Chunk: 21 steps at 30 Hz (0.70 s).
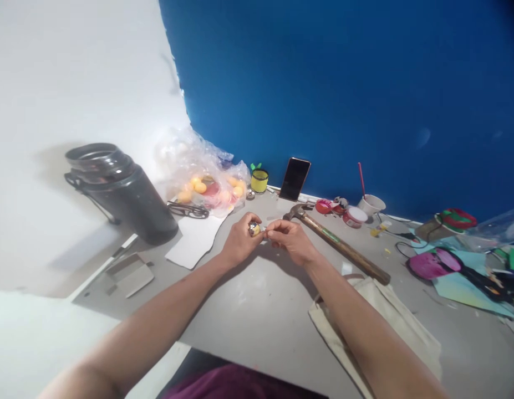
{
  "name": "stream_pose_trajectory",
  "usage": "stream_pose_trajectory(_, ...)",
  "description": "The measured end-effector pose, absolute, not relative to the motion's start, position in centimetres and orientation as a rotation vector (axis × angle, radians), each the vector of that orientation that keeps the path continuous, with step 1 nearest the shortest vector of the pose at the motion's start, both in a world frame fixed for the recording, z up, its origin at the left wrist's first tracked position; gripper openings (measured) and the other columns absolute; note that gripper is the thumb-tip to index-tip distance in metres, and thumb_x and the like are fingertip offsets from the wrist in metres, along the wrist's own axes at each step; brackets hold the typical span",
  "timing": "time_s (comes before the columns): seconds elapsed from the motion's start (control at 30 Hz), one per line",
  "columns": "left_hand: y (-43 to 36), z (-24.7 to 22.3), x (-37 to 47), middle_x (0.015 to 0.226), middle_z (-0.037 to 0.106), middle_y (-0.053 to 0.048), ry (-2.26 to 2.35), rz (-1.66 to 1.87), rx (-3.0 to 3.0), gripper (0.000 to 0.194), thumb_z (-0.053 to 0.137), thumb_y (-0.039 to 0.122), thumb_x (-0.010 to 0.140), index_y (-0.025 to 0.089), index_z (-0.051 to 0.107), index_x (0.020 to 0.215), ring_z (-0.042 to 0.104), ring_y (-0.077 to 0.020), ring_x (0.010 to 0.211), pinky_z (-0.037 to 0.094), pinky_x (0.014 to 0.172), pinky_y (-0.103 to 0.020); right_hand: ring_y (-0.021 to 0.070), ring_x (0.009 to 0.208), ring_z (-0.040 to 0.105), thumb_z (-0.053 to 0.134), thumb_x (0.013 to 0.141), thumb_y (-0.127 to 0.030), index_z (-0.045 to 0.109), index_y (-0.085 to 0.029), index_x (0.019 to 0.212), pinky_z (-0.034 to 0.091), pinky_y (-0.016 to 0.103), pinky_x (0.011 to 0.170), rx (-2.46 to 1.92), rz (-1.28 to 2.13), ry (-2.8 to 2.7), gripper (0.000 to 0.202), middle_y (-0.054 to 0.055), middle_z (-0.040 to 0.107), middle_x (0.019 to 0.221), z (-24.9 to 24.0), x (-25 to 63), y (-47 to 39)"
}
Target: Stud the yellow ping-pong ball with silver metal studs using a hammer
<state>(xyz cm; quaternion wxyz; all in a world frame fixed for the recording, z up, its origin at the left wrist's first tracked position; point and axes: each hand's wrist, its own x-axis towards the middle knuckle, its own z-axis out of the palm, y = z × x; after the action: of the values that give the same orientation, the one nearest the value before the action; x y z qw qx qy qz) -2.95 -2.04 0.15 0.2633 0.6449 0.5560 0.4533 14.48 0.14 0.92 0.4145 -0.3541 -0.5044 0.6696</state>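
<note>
My left hand (pixel 241 238) is closed around a small shiny silver ball (pixel 254 228) that has a yellowish patch, perhaps a reflection. Close beside it, my right hand (pixel 290 239) is pinched, fingertips almost meeting the left ones. Something tiny and pale may be between those fingertips; it is too small to name. Both hands are just above the grey table (pixel 257 310). A claw hammer (pixel 335 241) with a wooden handle lies right of my right hand. Behind the hands sits another small silver ball (pixel 250 194).
On the left stand a large dark flask (pixel 127 194), black glasses (pixel 188 210) and white paper (pixel 194 244). Plastic bags (pixel 198 160) with orange balls fill the back corner. A phone (pixel 295 179) leans upright near the blue wall. Cream cloth (pixel 377 316) lies under my right forearm.
</note>
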Motion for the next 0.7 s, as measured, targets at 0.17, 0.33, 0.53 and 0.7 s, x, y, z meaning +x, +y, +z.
stream_pose_trajectory(0.17, -2.3, 0.3, -3.0, 0.075, 0.062, 0.002, 1.511, 1.151, 1.819, 0.02, 0.068, 0.038, 0.08, 0.021, 0.059, 0.086, 0.056, -0.0162, 0.069, 0.04, 0.066, -0.028, 0.0109, 0.063, 0.053, 0.094, 0.058, -0.04, 0.075, -0.02, 0.075, 0.041, 0.024, 0.057, -0.9, 1.747, -1.234, 0.033, 0.0, 0.068, 0.072, 0.7, 14.6, 0.2)
stream_pose_trajectory(0.33, -2.4, 0.5, -2.9, 0.075, 0.063, 0.001, 1.556, 1.115, 1.872, 0.017, 0.066, 0.037, 0.081, 0.022, 0.057, 0.082, 0.055, -0.0174, 0.07, 0.038, 0.065, -0.029, 0.0109, 0.064, 0.054, 0.095, 0.057, -0.039, 0.074, -0.02, 0.075, 0.042, 0.025, 0.058, -0.89, 1.76, -1.208, 0.034, -0.001, 0.067, 0.071, 0.5, 14.4, 0.0)
stream_pose_trajectory(0.53, -2.5, 0.1, -3.0, 0.074, 0.061, 0.001, 1.611, 1.061, 1.923, 0.019, 0.064, 0.039, 0.083, 0.022, 0.055, 0.083, 0.054, -0.0178, 0.069, 0.036, 0.064, -0.029, 0.0097, 0.06, 0.052, 0.096, 0.056, -0.04, 0.074, -0.02, 0.073, 0.04, 0.024, 0.056, -0.925, 1.756, -1.209, 0.034, -0.001, 0.069, 0.07, 0.4, 13.7, -0.4)
stream_pose_trajectory(0.7, -2.5, -0.3, -3.1, 0.078, 0.063, 0.0, 1.682, 0.976, 2.014, 0.014, 0.062, 0.035, 0.085, 0.023, 0.056, 0.085, 0.056, -0.0184, 0.072, 0.036, 0.065, -0.029, 0.0118, 0.064, 0.057, 0.095, 0.056, -0.04, 0.074, -0.02, 0.073, 0.04, 0.024, 0.056, -0.954, 1.808, -1.167, 0.034, 0.001, 0.072, 0.073, 0.4, 13.4, -0.6)
